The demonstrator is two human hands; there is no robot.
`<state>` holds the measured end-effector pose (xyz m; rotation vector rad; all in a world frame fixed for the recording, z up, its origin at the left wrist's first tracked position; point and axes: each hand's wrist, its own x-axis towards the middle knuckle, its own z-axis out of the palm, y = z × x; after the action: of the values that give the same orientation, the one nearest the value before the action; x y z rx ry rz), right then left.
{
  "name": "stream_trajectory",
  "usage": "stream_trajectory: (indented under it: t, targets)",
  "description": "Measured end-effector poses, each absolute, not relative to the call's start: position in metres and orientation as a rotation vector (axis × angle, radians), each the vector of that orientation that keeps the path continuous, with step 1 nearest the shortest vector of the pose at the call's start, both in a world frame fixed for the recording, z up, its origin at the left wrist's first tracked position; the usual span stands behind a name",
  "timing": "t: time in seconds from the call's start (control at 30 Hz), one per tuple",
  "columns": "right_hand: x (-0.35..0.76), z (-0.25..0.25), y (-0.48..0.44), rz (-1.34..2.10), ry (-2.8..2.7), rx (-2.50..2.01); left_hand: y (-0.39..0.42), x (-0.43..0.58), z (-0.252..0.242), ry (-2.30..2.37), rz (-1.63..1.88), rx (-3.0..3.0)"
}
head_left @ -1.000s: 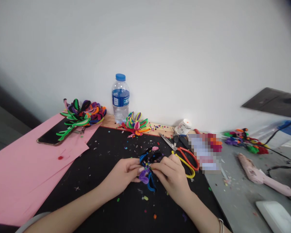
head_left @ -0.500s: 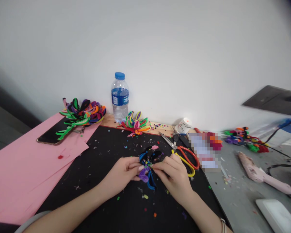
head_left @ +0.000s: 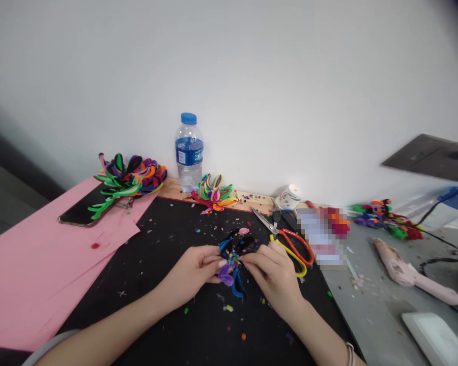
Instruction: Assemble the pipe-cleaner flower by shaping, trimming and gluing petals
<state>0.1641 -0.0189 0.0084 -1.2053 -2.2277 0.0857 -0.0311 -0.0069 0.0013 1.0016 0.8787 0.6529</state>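
A small flower-like piece of fuzzy strips (head_left: 236, 283), with blue, black and purple loops and a multicoloured centre, is held low over the black mat (head_left: 152, 335). My left hand (head_left: 196, 272) pinches it from the left, fingertips at the purple loop. From the right, my right hand (head_left: 273, 269) has thumb and forefinger pressed together at its centre; any tiny bit between them is too small to tell. Red-handled scissors (head_left: 295, 244) and a yellow-handled pair (head_left: 301, 267) lie just beyond my right hand.
Behind the mat stand a water bottle (head_left: 190, 152), a bundle of fuzzy loops (head_left: 213, 193) and a white cup (head_left: 289, 197). At left, a larger bundle (head_left: 133, 175) rests over a phone (head_left: 80, 208) on pink sheets (head_left: 61, 259). A pink glue gun (head_left: 412, 277) lies right.
Both hands stay nearly in place around the flower-like piece. The purple loop and the right fingertips at the centre have shifted very slightly.
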Motion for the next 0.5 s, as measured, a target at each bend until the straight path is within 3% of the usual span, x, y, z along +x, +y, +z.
stream_trajectory:
  t: [0.5]
  targets:
    - [0.1652,0.0084,-0.0190,0.011,-2.243,-1.188,-0.0054,-0.0317,0.0094,0.974,0.604,0.981]
